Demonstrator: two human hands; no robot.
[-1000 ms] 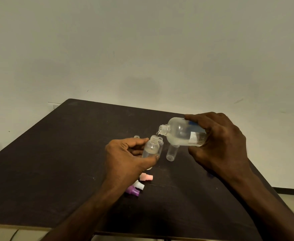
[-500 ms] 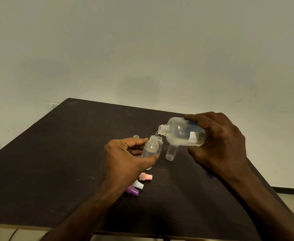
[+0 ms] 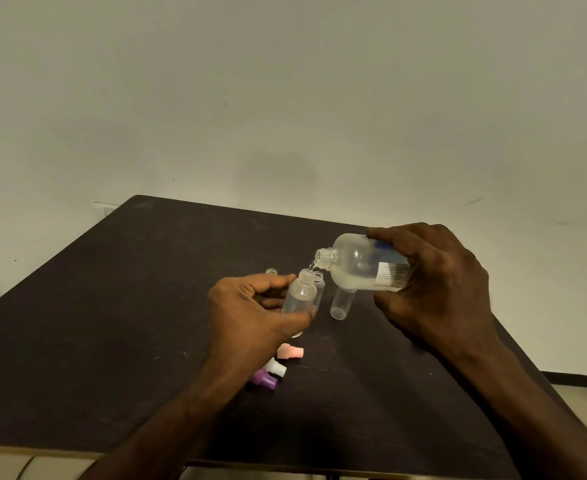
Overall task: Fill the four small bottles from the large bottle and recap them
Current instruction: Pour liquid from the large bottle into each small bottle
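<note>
The dark bench (image 3: 119, 323) lies under my arms. My right hand (image 3: 434, 289) wraps the big bottle (image 3: 358, 263), tipped nearly flat, its open mouth just above the small bottle (image 3: 300, 296) pinched between thumb and fingers of my left hand (image 3: 250, 320). Three more small bottles stand uncapped behind. Pink (image 3: 290, 352), white (image 3: 276, 368) and purple (image 3: 265, 380) caps lie by my left wrist.
</note>
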